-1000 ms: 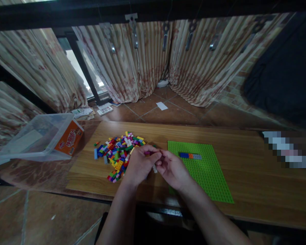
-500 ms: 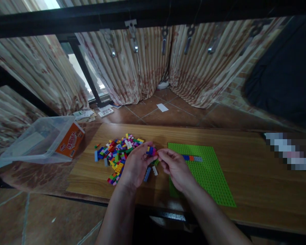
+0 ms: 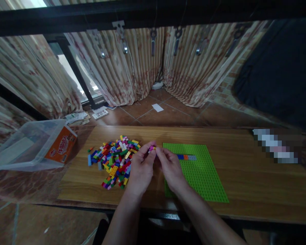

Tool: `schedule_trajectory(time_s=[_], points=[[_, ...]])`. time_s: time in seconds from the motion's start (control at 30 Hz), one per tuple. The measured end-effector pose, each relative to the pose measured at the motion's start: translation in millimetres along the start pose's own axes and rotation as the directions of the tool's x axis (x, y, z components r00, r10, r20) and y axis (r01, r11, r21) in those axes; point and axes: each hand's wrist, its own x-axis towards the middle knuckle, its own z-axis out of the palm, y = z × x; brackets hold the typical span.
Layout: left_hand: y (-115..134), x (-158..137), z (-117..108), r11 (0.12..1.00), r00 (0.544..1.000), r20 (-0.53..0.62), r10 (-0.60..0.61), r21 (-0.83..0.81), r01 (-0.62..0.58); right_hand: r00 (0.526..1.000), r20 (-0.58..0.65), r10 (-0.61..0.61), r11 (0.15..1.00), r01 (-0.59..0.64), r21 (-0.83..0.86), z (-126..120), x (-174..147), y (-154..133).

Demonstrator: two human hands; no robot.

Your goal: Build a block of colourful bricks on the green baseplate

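Note:
My left hand and my right hand meet above the table, fingertips pinched together. Between them are small toy bricks, of which magenta and yellow parts show; my fingers hide the rest. To the left of my left hand lies a heap of mixed toy bricks. A green studded baseplate lies flat beneath and to the right of my right hand. On it sits a row of bricks, coloured blue, orange and grey, its left end hidden behind my right hand.
A clear plastic bin with an orange label stands left of the wooden tabletop. A blurred-out object lies at the far right. Metal clips hang from a dark bar across the top, in front of curtains.
My hands have closed in on each other around the held bricks, with both thumbs now near them. The blue part seen before is hidden. The view has shifted slightly right.

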Motion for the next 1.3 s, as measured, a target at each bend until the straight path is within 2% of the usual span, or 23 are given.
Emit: schedule_trajectory(time_s=[0.13,0.27,0.4,0.53,0.6,0.73,0.8,0.9,1.13,1.3], points=[[-1.7,-2.5,11.1,0.999,0.999,-0.046,-0.001,0.045,0.003,0.998,-0.057,-0.029,1.000,0.028,-0.014,-2.2,1.7,-0.1],[0.8,-2.9,17.4,0.999,0.996,-0.095,-0.005,0.038,0.009,0.998,-0.059,-0.027,0.999,0.026,-0.023,-4.1,2.2,-3.0],[0.7,-1.3,20.8,0.998,0.991,-0.124,-0.043,-0.039,0.039,0.998,-0.060,-0.016,0.999,0.014,-0.036,-5.3,2.8,-3.9],[-5.4,1.2,23.7,0.994,0.992,-0.119,-0.043,-0.102,0.031,0.997,-0.053,-0.054,0.996,0.050,-0.080,-7.3,4.6,-0.9],[-10.4,2.6,25.3,0.999,0.993,-0.122,-0.001,-0.053,-0.005,0.995,-0.049,-0.082,0.988,0.074,-0.137,-8.1,4.6,0.5],[-17.6,4.0,29.1,0.967,0.966,-0.196,0.171,0.222,-0.126,0.985,-0.094,-0.148,0.930,0.107,-0.351,-7.3,0.5,-0.4],[-18.1,3.5,31.3,0.946,0.952,-0.222,0.210,0.293,-0.141,0.979,-0.112,-0.173,0.898,0.110,-0.426,-5.7,-2.4,-2.3],[-16.4,1.7,34.8,0.958,0.955,-0.230,0.188,0.259,-0.126,0.974,-0.125,-0.190,0.884,0.115,-0.453,-3.4,-5.6,-5.6],[-15.1,-1.9,42.2,0.996,0.956,-0.285,0.077,0.067,-0.061,0.971,-0.158,-0.179,0.903,0.098,-0.419,-0.6,-8.4,-9.9],[-14.4,-4.3,44.9,0.995,0.962,-0.256,0.095,0.061,-0.082,0.967,-0.146,-0.209,0.904,0.135,-0.406,-4.6,-9.0,-9.7]])
